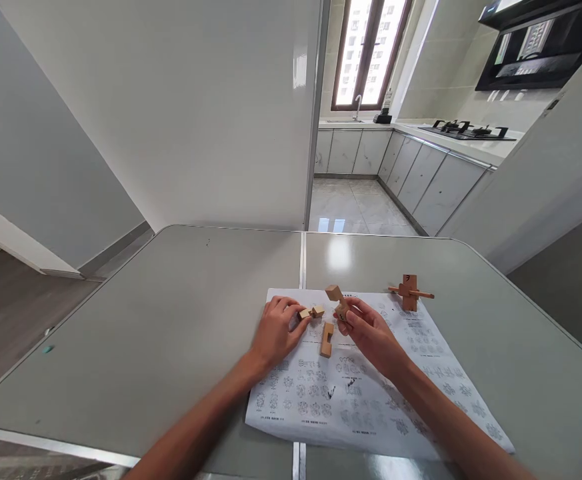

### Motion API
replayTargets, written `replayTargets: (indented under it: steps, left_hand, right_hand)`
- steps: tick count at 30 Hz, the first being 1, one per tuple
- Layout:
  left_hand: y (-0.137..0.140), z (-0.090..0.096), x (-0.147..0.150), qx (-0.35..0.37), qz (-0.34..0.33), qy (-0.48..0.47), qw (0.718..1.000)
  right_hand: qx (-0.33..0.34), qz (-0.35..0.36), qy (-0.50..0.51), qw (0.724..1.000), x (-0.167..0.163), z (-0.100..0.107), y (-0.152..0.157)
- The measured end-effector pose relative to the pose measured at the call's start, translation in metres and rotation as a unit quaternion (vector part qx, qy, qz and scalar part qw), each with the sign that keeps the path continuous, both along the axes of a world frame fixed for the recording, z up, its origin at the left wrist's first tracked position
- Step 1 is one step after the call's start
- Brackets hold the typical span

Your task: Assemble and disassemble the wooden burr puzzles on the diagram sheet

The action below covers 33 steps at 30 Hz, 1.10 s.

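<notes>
My right hand [365, 325] is closed around a notched wooden puzzle piece [334, 293], raised a little above the paper with its blocky end pointing up and left. My left hand [279, 328] has its fingers pinched on another notched wooden piece [317, 311], low over the sheet; the fingers cover part of it. Between the two hands a third notched wooden block [327, 340] lies on the paper, its notch facing right. Under everything is a large instruction sheet [315, 427] printed with rows of small puzzle diagrams.
A joined wooden puzzle [409, 292] with a stick through it rests at the sheet's upper right edge. The grey table [171, 320] has a metal seam down its middle. A small green bit [47, 349] lies at the far left. Behind are a wall and a kitchen counter [451, 147].
</notes>
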<state>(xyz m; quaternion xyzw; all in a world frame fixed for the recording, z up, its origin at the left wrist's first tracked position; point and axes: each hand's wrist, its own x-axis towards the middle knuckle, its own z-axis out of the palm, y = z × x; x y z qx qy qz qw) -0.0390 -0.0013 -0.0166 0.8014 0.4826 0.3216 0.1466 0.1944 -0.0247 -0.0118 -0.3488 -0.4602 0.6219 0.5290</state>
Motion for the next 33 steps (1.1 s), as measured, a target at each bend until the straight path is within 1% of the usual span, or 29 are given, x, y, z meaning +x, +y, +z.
replayTargets:
  steps: [4, 7, 9, 11, 13, 14, 16, 18, 20, 22, 24, 26, 29, 31, 33]
  left_hand:
    - [-0.002, -0.003, 0.0, 0.039, 0.008, 0.052, 0.998]
    - [-0.005, 0.002, 0.002, 0.06, 0.003, 0.048, 0.997]
    - [-0.009, 0.007, 0.006, 0.054, -0.034, 0.038, 0.997]
    - [-0.013, 0.011, 0.011, 0.029, -0.107, 0.043, 0.993]
    - [-0.017, 0.012, 0.015, 0.014, -0.182, 0.065, 0.981]
    - [-0.018, 0.012, 0.017, 0.01, -0.207, 0.076, 0.975]
    - [-0.019, 0.01, 0.019, -0.002, -0.229, 0.085, 0.97]
    - [-0.018, 0.009, 0.019, -0.021, -0.221, 0.071, 0.973]
    - [-0.018, 0.009, 0.017, -0.053, -0.201, 0.032, 0.978]
    - [-0.019, 0.011, 0.016, -0.107, -0.175, -0.036, 0.978]
    - [-0.019, 0.013, 0.016, -0.168, -0.147, -0.123, 0.967]
    - [-0.019, 0.014, 0.017, -0.223, -0.128, -0.216, 0.942]
    - [-0.017, 0.015, 0.019, -0.294, -0.125, -0.336, 0.886]
    - [-0.016, 0.016, 0.02, -0.326, -0.131, -0.377, 0.857]
    - [-0.015, 0.018, 0.02, -0.34, -0.138, -0.394, 0.843]
  right_hand:
    - [-0.01, -0.009, -0.002, 1.0, 0.002, 0.0, 0.001]
    - [-0.013, -0.011, 0.002, 1.0, 0.001, 0.0, 0.001]
    - [-0.011, -0.015, 0.003, 1.0, 0.0, 0.0, 0.001]
    - [-0.01, -0.016, 0.009, 1.0, 0.0, 0.0, 0.002]
    - [-0.014, -0.016, 0.02, 1.0, 0.0, 0.0, 0.003]
    - [-0.017, -0.017, 0.027, 0.999, 0.0, -0.001, 0.003]
    - [-0.026, -0.02, 0.043, 0.999, 0.0, -0.001, 0.004]
    - [-0.031, -0.02, 0.058, 0.998, 0.0, -0.001, 0.004]
    - [-0.03, -0.02, 0.067, 0.997, 0.001, -0.001, 0.004]
    - [-0.02, -0.031, 0.066, 0.997, 0.001, -0.001, 0.004]
    - [-0.006, -0.053, 0.052, 0.997, 0.002, 0.0, 0.004]
    - [0.009, -0.076, 0.018, 0.997, 0.002, 0.001, 0.004]
    - [0.031, -0.091, -0.064, 0.993, 0.003, 0.004, 0.002]
    - [0.058, -0.091, -0.118, 0.987, 0.002, 0.006, 0.0]
    - [0.103, -0.095, -0.163, 0.977, 0.0, 0.005, -0.002]
